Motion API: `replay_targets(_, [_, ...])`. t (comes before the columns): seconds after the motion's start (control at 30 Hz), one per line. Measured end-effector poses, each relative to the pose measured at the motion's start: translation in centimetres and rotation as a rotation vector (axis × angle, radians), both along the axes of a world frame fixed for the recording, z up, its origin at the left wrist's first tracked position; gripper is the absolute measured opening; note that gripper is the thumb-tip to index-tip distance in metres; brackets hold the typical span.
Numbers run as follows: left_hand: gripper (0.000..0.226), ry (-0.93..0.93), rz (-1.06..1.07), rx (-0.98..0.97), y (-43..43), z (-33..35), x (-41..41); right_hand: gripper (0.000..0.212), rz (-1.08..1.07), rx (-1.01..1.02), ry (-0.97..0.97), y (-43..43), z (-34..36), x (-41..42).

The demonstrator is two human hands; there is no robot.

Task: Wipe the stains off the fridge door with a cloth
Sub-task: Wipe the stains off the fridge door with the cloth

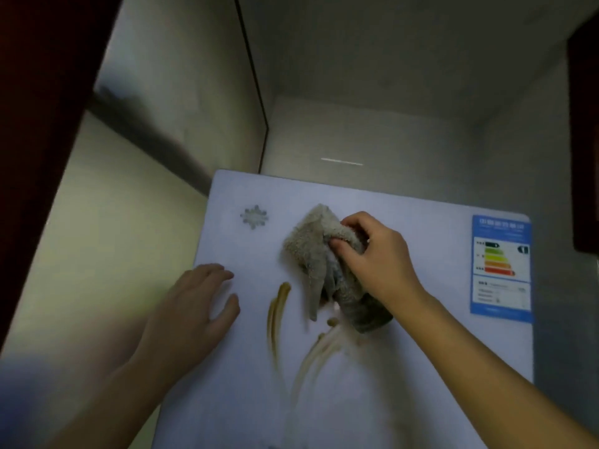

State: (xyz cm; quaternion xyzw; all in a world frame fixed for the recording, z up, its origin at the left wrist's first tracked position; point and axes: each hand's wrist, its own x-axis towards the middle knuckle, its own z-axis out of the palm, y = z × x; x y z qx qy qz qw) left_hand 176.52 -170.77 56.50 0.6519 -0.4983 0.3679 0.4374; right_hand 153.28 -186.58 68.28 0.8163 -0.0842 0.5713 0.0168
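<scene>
Head view. We find the cloth [311,251] bunched in the right hand [372,254], fingers curled round its upper fold. It is pressed to the door [405,367] at upper middle. Its lower end touches the pale smears [317,351]. The brown streak [277,312] lies just beside it, unwiped. The left hand [194,306] lies flat on the door near the left edge, fingers straight and holding nothing. We judge it steadies the door against the wiping pressure. The snowflake [254,217] sits near the top edge, and the label [500,268] by the right edge, well apart from the cloth. Bare door lies below and to the right, so there is room for downward strokes. Leftward strokes soon meet the left hand.
</scene>
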Motion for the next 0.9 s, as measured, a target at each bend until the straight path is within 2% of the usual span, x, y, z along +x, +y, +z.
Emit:
replay_targets(0.1, [0.054,-0.070,0.069,-0.004,-0.7,0.6,0.3,0.024,-0.089,-0.092,-0.023,-1.3,0.2,1.2])
replay_targets(0.2, [0.053,-0.085,0.093,-0.008,-1.4,0.1,0.5,0.039,-0.042,-0.084,-0.111,-2.0,-0.9,1.9])
replay_targets(0.33, [0.052,-0.113,0.110,-0.019,-2.0,-0.6,0.8,0.019,-0.054,-0.290,-0.140,-2.2,-2.4,2.9])
replay_targets(0.4, [0.052,-0.117,0.112,-0.017,-2.1,-0.7,0.8,0.011,-0.018,-0.329,-0.125,-2.2,-2.8,3.2])
replay_targets(0.53, [0.051,-0.126,0.113,-0.016,-2.1,-0.6,0.9,0.016,-0.088,-0.372,-0.158,-2.6,-3.2,3.5])
replay_targets(0.67, [0.051,-0.149,0.117,-0.021,-2.1,-0.8,1.0,0.027,-0.160,-0.306,-0.157,-1.5,-4.0,3.3])
replay_targets(0.8, [0.052,-0.168,0.125,-0.033,-2.3,-1.0,1.0,0.056,-0.203,-0.149,-0.107,-0.1,-5.5,4.1])
replay_targets(0.9, [0.053,-0.189,0.125,-0.040,-2.6,-1.4,1.3,0.056,-0.240,-0.127,-0.194,-0.2,-6.2,5.2])
